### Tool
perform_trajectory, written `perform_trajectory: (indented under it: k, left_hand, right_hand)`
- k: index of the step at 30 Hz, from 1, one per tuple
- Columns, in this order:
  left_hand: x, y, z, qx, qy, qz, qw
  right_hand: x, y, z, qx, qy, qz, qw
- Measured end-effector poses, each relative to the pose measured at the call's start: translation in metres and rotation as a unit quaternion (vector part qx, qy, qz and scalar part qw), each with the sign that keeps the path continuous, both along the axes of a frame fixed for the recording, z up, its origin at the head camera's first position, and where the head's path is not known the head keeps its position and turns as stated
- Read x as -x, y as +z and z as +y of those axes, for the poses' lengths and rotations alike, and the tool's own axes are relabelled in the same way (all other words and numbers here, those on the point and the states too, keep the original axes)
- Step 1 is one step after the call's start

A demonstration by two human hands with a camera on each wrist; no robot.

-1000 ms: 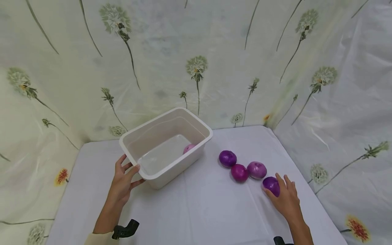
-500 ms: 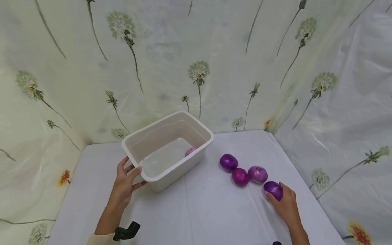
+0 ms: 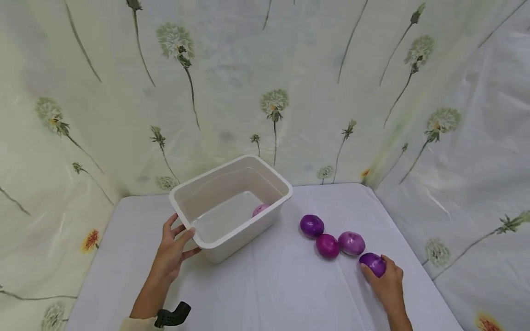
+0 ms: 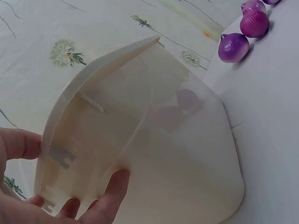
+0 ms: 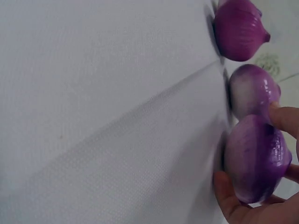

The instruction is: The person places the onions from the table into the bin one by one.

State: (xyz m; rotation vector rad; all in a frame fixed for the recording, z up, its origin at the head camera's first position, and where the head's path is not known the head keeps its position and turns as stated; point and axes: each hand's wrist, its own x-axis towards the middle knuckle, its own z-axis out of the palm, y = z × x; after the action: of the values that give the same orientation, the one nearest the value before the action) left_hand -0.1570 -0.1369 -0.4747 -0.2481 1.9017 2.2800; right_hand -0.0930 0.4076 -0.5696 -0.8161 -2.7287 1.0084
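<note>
My left hand [image 3: 171, 253] grips the near left corner of a cream plastic tub [image 3: 232, 239], thumb on the rim and fingers beneath it. One pale pink onion [image 3: 260, 210] lies inside the tub, partly hidden by its front wall. At the right, my right hand [image 3: 387, 280] holds a dark purple onion [image 3: 371, 264] between thumb and fingers. In the right wrist view the fingers curl around both sides of this onion [image 5: 257, 158], low over the cloth. Close by are a light purple onion [image 3: 352, 243], a magenta onion [image 3: 327, 246] and another dark purple onion [image 3: 312, 226].
A white cloth [image 3: 285, 294] covers the table. Flower-printed sheeting [image 3: 232, 92] rises behind the table and along both sides. The tub stands close to the back sheeting.
My right hand's fingers have closed around the dark purple onion at the right. The left hand keeps its grip on the tub. The whole head view has shifted slightly.
</note>
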Motion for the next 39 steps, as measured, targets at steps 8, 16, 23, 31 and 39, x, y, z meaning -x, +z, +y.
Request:
perform_trajectory:
  k: [8,16,23,31,39]
  left_hand:
    - [0.000,-0.001,0.002,-0.010,-0.003,-0.003,0.9999]
    - [0.000,0.001,0.002,-0.001,0.003,-0.003,1.0000]
    - [0.001,0.002,0.000,-0.002,0.003,0.002,1.0000]
    - [0.002,0.003,-0.002,-0.011,-0.001,0.001,0.9999]
    - [0.002,0.000,-0.001,-0.004,0.002,-0.001,1.0000]
  right_hand:
    - [0.001,-0.005,0.001,0.004,-0.021,0.020,1.000]
    - [-0.002,0.002,-0.001,0.006,-0.048,0.060,0.997]
    - [0.009,0.036,-0.017,0.013,-0.036,0.104,0.994]
    - [0.040,0.094,-0.064,0.074,0.061,0.182,0.979]
    - [0.082,0.130,-0.136,0.086,0.185,0.224,0.953]
